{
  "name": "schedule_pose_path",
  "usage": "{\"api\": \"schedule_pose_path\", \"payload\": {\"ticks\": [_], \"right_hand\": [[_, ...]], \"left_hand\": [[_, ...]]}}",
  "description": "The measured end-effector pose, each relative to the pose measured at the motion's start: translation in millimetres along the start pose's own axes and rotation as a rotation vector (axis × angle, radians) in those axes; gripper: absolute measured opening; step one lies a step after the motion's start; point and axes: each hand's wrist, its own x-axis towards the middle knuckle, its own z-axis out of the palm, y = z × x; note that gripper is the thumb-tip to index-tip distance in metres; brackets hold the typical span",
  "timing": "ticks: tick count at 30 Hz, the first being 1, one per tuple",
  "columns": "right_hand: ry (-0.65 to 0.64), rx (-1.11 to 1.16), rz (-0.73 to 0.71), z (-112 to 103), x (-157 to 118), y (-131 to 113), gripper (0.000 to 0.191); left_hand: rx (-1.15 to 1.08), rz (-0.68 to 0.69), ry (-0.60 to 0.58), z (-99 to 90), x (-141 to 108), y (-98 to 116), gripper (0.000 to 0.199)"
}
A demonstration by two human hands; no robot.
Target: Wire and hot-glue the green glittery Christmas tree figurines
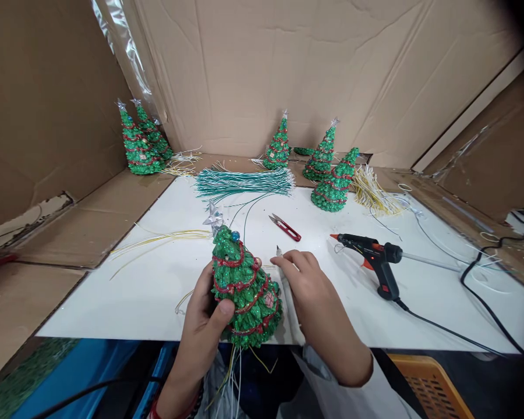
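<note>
A glittery green Christmas tree figurine (247, 291) with red garlands and a silver star is held near the table's front edge, tilted slightly to the left. My left hand (209, 317) grips its left side, thumb across the front. White and yellow wires (233, 372) hang from its base. Just right of the tree, my right hand (308, 288) has its fingers curled over a slim white stick-like tool (294, 326) with a dark pointed tip; the palm side is hidden. Red thread snips (286, 227) lie on the table beyond this hand.
A black glue gun (371, 256) with an orange nozzle lies at right, its cord running off the front. Green wires (244, 181) are bundled at the back, yellow-white ones (378, 195) at back right. More trees (332, 189) stand along cardboard walls (244, 75). Loose wires (170, 235) lie left.
</note>
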Motion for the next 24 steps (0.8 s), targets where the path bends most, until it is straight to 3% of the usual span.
{"api": "schedule_pose_path", "payload": {"ticks": [7, 13, 18, 24], "right_hand": [[-0.215, -0.093, 0.040, -7.7, 35.2, 24.5, 0.044], [-0.291, -0.249, 0.207, -12.5, 68.3, 29.9, 0.027], [-0.329, -0.225, 0.326, -11.3, 72.2, 25.9, 0.030], [-0.279, 0.011, 0.385, -17.3, 57.5, 19.2, 0.026]], "left_hand": [[0.022, 0.004, 0.071, -3.5, -0.4, -4.1, 0.069], [0.022, 0.003, 0.050, -4.4, 0.6, -3.4, 0.069], [0.028, 0.015, 0.042, -5.6, 0.8, -5.1, 0.068], [0.039, 0.005, 0.064, -6.2, 1.3, -6.2, 0.071]]}}
